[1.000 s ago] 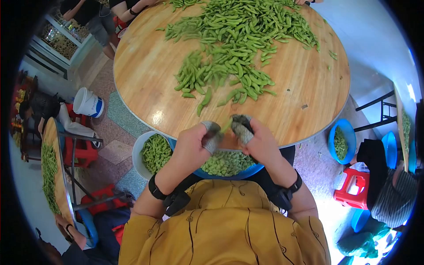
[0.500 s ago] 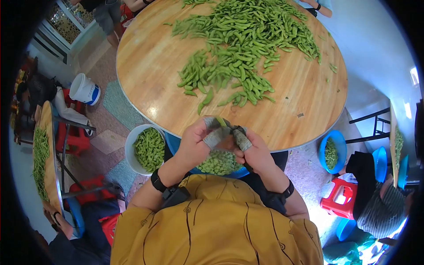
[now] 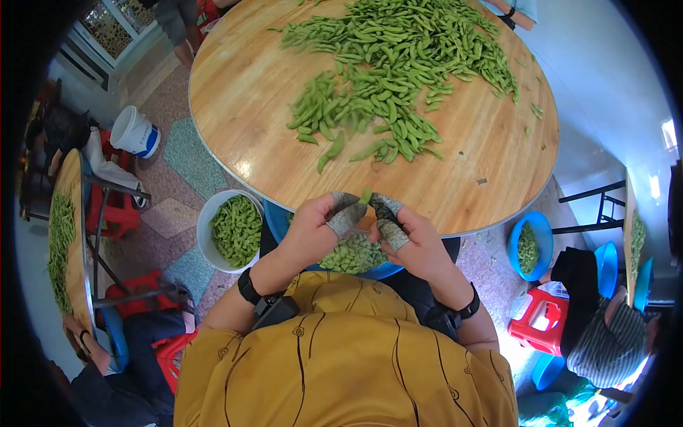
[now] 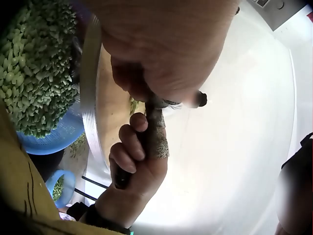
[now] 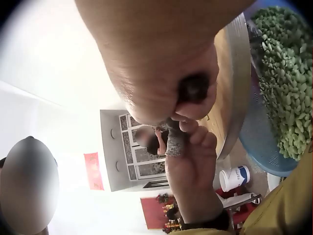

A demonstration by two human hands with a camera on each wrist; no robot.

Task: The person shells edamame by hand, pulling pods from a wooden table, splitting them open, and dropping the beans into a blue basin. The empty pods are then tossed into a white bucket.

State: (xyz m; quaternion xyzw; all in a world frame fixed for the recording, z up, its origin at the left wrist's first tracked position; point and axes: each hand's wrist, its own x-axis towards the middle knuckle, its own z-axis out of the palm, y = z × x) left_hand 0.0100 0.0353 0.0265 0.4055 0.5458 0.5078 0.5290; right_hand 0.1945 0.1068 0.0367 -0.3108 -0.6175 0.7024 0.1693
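Between the wrapped fingertips of both hands, just off the near edge of the round table, a green pod pokes up. My left hand pinches it; my right hand meets it from the other side, thumb and forefinger wrapped in grey. The right hand's other fingers curl round a dark, handle-like object, whose end shows in the right wrist view. Below the hands, a blue basin holds many shelled green beans. What the fingertips do to the pod is hidden in both wrist views.
A large heap of pods covers the table's far middle. A white bucket of green pods stands left of the blue basin. Farther off are a white bucket, a blue basin, a red stool, side tables and other people.
The head view has shifted. The hands have come together at the fingertips, and the pod, earlier leaning over the left fingers, now stands more upright between them.
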